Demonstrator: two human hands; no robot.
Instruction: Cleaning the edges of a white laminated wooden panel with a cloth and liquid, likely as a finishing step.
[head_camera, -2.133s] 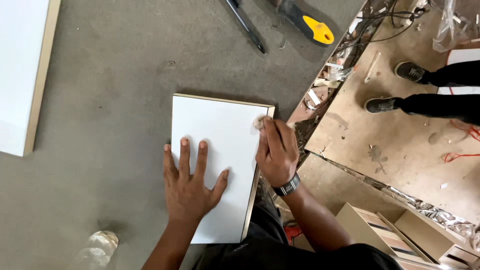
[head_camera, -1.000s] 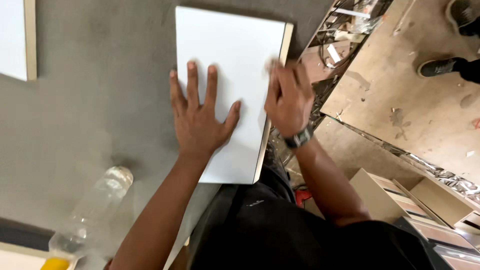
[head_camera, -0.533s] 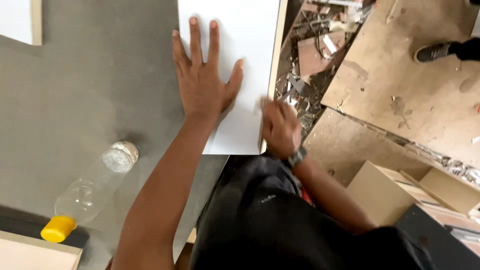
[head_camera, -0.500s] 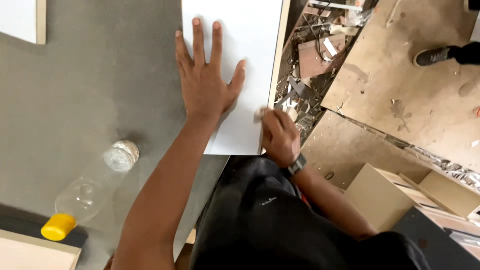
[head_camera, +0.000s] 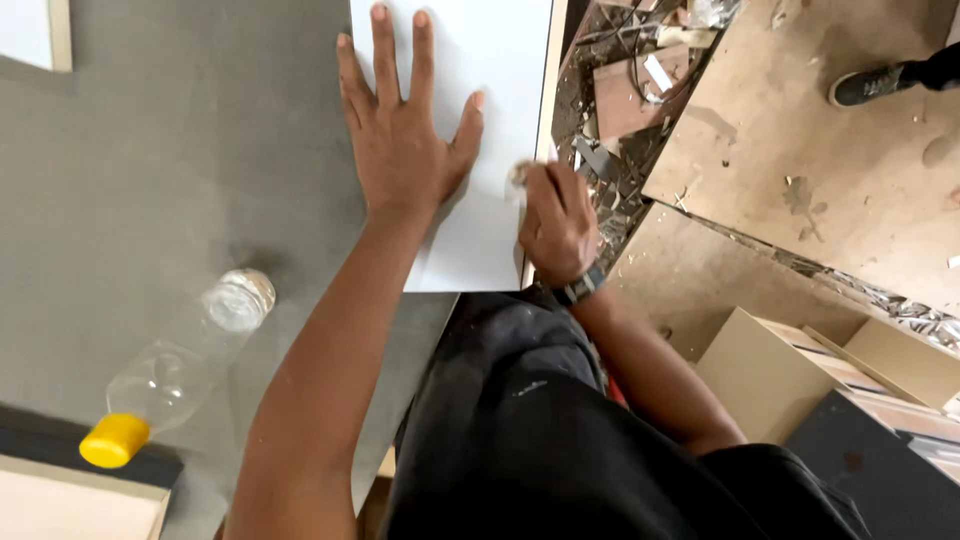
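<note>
White panel (head_camera: 490, 60) flat on grey bench (head_camera: 180, 170), right edge at bench edge. Left hand (head_camera: 405, 140) pressed flat on panel, fingers spread. Right hand (head_camera: 557, 220) curled at panel's right edge, pinching a small pale scrap; watch on wrist. Clear plastic bottle (head_camera: 175, 370) with yellow cap lying on bench, well apart from panel. Debris and boards on floor (head_camera: 800, 130) beyond.

carpentry workshop: boards (head_camera: 800, 130), offcut debris (head_camera: 610, 150)
</note>
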